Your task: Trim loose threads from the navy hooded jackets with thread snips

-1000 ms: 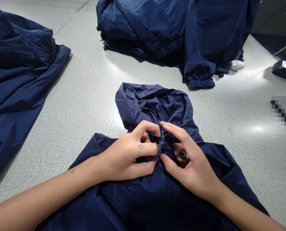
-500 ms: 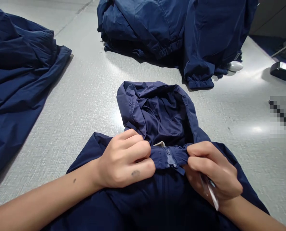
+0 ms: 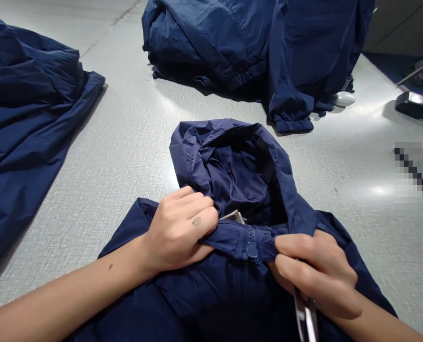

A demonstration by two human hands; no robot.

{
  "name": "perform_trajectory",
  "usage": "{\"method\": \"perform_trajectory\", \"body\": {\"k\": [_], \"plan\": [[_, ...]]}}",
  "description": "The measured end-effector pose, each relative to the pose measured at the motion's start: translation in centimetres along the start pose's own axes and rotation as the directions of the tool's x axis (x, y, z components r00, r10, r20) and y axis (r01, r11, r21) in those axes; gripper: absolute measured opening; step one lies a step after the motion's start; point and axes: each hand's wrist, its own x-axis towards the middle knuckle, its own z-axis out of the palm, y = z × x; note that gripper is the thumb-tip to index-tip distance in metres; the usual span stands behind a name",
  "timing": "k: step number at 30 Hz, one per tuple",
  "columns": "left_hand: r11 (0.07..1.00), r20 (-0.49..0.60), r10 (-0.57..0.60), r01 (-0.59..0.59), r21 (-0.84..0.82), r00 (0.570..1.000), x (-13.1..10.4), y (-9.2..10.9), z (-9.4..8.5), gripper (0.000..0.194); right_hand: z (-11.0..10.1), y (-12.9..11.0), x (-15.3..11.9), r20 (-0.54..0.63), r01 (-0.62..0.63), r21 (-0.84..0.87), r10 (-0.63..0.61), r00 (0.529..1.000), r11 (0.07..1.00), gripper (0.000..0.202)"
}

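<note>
A navy hooded jacket (image 3: 211, 304) lies in front of me with its hood (image 3: 232, 166) spread open at the far end. My left hand (image 3: 183, 228) is closed on the collar, left of the zipper pull (image 3: 251, 249). On the other side of the zip, my right hand (image 3: 314, 270) pinches the collar's edge. A shiny metal tool (image 3: 306, 316), perhaps thread snips, sticks out below the right palm; the fingers hide the rest of it. Behind the collar, a pale label (image 3: 234, 217) shows inside the neck.
More navy garments (image 3: 211, 42) are heaped at the back of the light-coloured table (image 3: 133, 128), and another navy garment (image 3: 22, 114) lies at the left. A white rounded object (image 3: 344, 99) and a black object (image 3: 413, 104) are at the right.
My right hand has moved slightly down with the collar edge, and the metal tool has swung to point more downward. My left hand has shifted a little left. More of the label shows.
</note>
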Motion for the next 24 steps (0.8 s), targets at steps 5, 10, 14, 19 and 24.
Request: {"method": "perform_trajectory", "body": {"k": [5, 10, 14, 19, 24], "plan": [[0.993, 0.023, 0.020, -0.023, 0.119, 1.000, 0.2, 0.1, -0.1, 0.026, -0.1, -0.4, 1.1, 0.062, 0.390, -0.210, -0.385, 0.921, 0.897, 0.018], [0.992, 0.032, 0.009, -0.013, 0.125, 0.999, 0.1, -0.1, -0.2, 0.024, 0.4, -0.6, 0.9, 0.050, 0.429, -0.197, -0.428, 0.902, 0.881, 0.017], [0.988, 0.067, 0.045, -0.054, 0.143, 0.997, -0.1, -0.1, -0.1, 0.018, -0.2, -1.5, 0.5, 0.092, 0.365, -0.140, -0.355, 0.930, 0.921, 0.019], [0.986, 0.136, 0.058, -0.077, 0.146, 0.989, -0.3, -0.1, 0.1, 0.023, -0.7, -1.9, 0.9, 0.091, 0.195, -0.030, -0.192, 0.977, 0.980, 0.020], [0.991, 0.186, 0.039, -0.061, 0.116, 0.982, -0.1, -0.4, 0.2, 0.026, 0.3, -0.7, 1.5, -0.037, 0.008, 0.192, -0.001, 0.999, 0.981, 0.025]]}}
